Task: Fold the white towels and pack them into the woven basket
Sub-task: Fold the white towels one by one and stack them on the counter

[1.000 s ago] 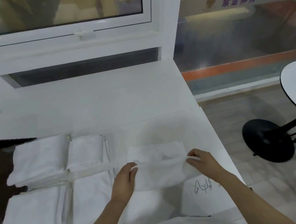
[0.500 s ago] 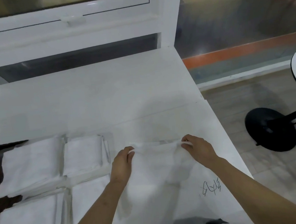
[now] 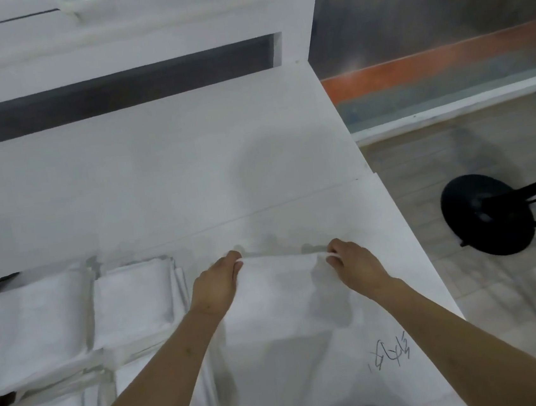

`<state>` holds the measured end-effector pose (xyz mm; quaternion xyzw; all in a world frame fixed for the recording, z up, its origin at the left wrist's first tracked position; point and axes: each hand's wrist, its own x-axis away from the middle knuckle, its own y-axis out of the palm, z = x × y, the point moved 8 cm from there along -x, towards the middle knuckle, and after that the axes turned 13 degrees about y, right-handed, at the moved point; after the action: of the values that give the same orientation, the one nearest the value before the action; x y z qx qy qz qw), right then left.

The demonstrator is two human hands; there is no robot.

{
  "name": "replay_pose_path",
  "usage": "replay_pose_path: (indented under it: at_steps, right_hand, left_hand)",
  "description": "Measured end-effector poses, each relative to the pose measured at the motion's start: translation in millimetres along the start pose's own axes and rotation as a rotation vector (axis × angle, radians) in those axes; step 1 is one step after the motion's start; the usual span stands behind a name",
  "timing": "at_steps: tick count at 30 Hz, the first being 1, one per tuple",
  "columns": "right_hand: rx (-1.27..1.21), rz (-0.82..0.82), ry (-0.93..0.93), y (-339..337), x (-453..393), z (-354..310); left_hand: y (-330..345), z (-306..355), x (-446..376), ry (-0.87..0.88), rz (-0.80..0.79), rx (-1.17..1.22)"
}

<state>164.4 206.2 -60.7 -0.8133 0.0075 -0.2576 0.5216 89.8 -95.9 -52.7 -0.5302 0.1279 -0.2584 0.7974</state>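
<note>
Outstretched, both hands (image 3: 284, 272) pinch the white towel's (image 3: 279, 294) far corners, knuckles up.

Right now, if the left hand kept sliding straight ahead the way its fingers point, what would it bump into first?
Probably nothing soon. The left hand, which pinches the far edge of the white towel, points up and across the bare white tabletop. The white window frame looks like the first obstacle, though depth is hard to judge.
</note>
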Motion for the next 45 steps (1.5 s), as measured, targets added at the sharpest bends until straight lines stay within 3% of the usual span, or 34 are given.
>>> replay_pose_path:
  at_steps: [7,12,17,21,25,29,37,40,45]
  right_hand:
    - [0.065,0.026,-0.021,5,-15,1]
    - [0.118,0.227,-0.17,8,-10,-23]
    - [0.208,-0.002,-0.463,51,6,-69]
    - [0.258,-0.046,-0.405,54,10,-61]
    - [0.264,-0.061,-0.223,38,19,-37]
    - [0.186,-0.165,-0.089,43,29,-17]
    - [-0.069,-0.151,0.024,45,26,-9]
    - [-0.194,-0.161,0.071,42,20,-10]
    - [-0.594,-0.195,0.17,30,17,-14]
  left_hand:
    - [14,-19,-24,-0.068,-0.116,-0.054]
    - [9,-11,-15,-0.085,0.047,-0.033]
    - [9,16,20,-0.045,0.172,-0.168]
    - [28,38,46,0.016,0.102,-0.237]
    - [36,46,55,-0.046,0.067,-0.2]
    - [47,53,57,-0.23,0.019,0.126]
    - [64,48,77,-0.973,0.301,0.836]
    - [65,57,74,-0.942,0.35,1.046]
    - [26,101,52,-0.566,0.212,1.256]
